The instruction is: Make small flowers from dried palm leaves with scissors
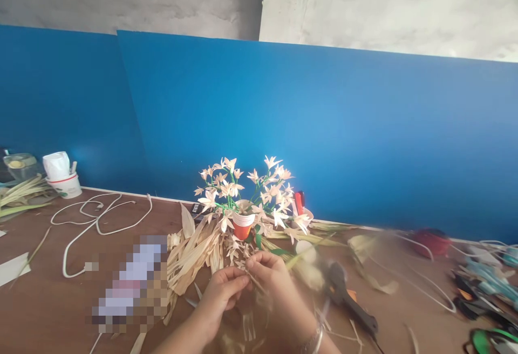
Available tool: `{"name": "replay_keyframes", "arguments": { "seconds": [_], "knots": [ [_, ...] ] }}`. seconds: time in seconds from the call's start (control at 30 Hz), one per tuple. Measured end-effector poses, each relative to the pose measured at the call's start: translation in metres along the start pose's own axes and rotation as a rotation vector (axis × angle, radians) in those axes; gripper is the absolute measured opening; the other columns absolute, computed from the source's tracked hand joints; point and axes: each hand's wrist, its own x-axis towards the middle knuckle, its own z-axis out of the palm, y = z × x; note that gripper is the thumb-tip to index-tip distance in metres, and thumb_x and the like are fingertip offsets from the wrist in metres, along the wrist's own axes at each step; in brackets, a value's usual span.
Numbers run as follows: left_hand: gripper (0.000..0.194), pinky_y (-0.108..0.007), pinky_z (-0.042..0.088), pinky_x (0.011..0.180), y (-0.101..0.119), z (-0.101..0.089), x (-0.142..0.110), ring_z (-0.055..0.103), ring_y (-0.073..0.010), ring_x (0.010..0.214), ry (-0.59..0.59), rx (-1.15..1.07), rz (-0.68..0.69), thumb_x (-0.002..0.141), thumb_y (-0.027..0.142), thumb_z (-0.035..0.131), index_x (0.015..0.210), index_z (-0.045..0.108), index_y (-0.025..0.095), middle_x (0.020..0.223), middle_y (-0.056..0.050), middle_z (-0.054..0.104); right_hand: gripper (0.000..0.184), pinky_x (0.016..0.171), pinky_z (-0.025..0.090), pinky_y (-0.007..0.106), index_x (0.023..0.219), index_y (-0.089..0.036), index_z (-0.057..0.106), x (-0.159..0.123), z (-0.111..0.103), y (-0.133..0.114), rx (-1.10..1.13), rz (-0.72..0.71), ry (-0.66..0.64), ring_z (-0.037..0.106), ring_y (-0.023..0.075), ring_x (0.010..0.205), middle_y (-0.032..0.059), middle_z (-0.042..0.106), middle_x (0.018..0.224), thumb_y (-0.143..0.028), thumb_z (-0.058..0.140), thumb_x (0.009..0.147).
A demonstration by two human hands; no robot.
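Note:
My left hand (226, 292) and my right hand (273, 278) meet at the table's near middle, fingertips pinched together on a thin pale husk piece (256, 283). Its exact shape is mostly hidden by the fingers. Just beyond my fingertips stands a red-and-white paper cup (243, 227) with green-stemmed, cream husk flowers (230, 188) fanning out to both sides. Left of the cup lies a bundle of dry corn husks (198, 257). To the right of my right hand rests a black glue gun (351, 300).
On the left are a white cable (97, 222), a blurred-out phone-like object (131, 281) and a white tub (67, 185). A red bowl (432, 243) and a jumble of tools (481, 294) lie at right. A blue panel (283, 116) borders the table behind.

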Motion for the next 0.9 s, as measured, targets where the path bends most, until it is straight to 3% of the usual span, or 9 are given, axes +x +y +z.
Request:
{"name": "replay_keyframes", "arguments": {
  "seconds": [0.13,0.23,0.33,0.4,0.47,0.53,0.6,0.7,0.9],
  "knots": [
    [0.03,-0.021,0.008,0.045,-0.002,-0.001,0.001,0.031,-0.0045,0.045,-0.008,-0.013,0.019,0.057,0.041,0.077,0.063,0.066,0.014,0.06,0.0,0.061,0.029,0.05,0.035,0.023,0.063,-0.016,0.061,-0.002,0.002,-0.008,-0.128,-0.046,-0.008,0.047,0.0101,0.049,-0.0035,0.054,0.053,-0.04,0.078,0.061],
    [0.032,-0.02,0.007,0.043,-0.003,-0.002,0.002,0.029,-0.0031,0.042,0.019,-0.012,0.019,0.056,0.043,0.078,0.064,0.067,0.014,0.061,0.0,0.062,0.021,0.054,0.036,0.025,0.075,-0.017,0.068,-0.006,-0.011,-0.03,-0.433,-0.149,0.064,0.05,0.0123,0.055,-0.0005,0.061,0.061,-0.037,0.068,0.072],
    [0.035,-0.019,0.009,0.04,-0.004,-0.002,0.003,0.032,-0.0025,0.041,0.045,-0.009,-0.005,0.054,0.046,0.078,0.066,0.068,0.014,0.067,-0.002,0.066,0.012,0.055,0.035,0.027,0.068,-0.019,0.068,-0.018,-0.051,-0.058,-1.004,-0.168,0.128,0.053,0.015,0.058,0.003,0.066,0.066,-0.027,0.061,0.073],
    [0.036,-0.017,0.014,0.038,-0.004,-0.002,0.004,0.039,-0.0033,0.043,0.055,-0.028,-0.006,0.054,0.046,0.079,0.067,0.068,0.014,0.072,-0.004,0.069,0.017,0.055,0.032,0.028,0.059,-0.019,0.065,-0.031,-0.088,-0.068,-1.385,-0.121,0.315,0.055,0.0171,0.057,0.0051,0.063,0.058,-0.02,0.055,0.073],
    [0.036,-0.016,0.023,0.038,-0.006,-0.001,0.004,0.048,-0.006,0.047,0.066,-0.062,-0.006,0.054,0.045,0.08,0.069,0.069,0.014,0.071,-0.004,0.069,0.016,0.058,0.034,0.03,0.071,-0.02,0.067,-0.045,-0.123,-0.065,-1.625,-0.025,0.458,0.061,0.0221,0.067,0.0084,0.067,0.069,-0.015,0.052,0.071],
    [0.037,-0.017,0.034,0.042,-0.007,0.0,0.003,0.057,-0.0099,0.053,0.078,-0.101,-0.017,0.052,0.044,0.081,0.069,0.069,0.014,0.068,-0.004,0.069,0.033,0.062,0.038,0.032,0.091,-0.021,0.066,-0.057,-0.148,-0.051,-1.774,0.159,0.584,0.063,0.0286,0.086,0.0125,0.068,0.085,-0.006,0.052,0.065],
    [0.037,-0.019,0.042,0.048,-0.008,0.0,0.003,0.061,-0.0125,0.058,0.087,-0.131,-0.029,0.052,0.042,0.083,0.071,0.069,0.013,0.066,-0.005,0.069,0.049,0.07,0.041,0.037,0.108,-0.022,0.061,-0.064,-0.161,-0.034,-1.845,0.243,0.653,0.062,0.0298,0.097,0.0137,0.066,0.099,0.001,0.046,0.066],
    [0.036,-0.02,0.046,0.053,-0.01,0.001,0.003,0.063,-0.0128,0.058,0.089,-0.143,-0.015,0.053,0.04,0.083,0.071,0.069,0.012,0.066,-0.006,0.07,0.052,0.079,0.041,0.043,0.118,-0.019,0.053,-0.067,-0.162,-0.016,-1.839,0.243,0.613,0.059,0.0292,0.105,0.0151,0.063,0.108,0.001,0.039,0.072],
    [0.033,-0.021,0.047,0.051,-0.012,0.0,0.006,0.062,-0.0128,0.055,0.091,-0.115,0.056,0.055,0.039,0.082,0.068,0.068,0.012,0.064,-0.005,0.069,0.036,0.074,0.043,0.037,0.11,-0.018,0.056,-0.071,-0.167,-0.032,-1.672,0.088,0.644,0.06,0.0314,0.099,0.0166,0.063,0.108,-0.014,0.041,0.077]
  ]
}}
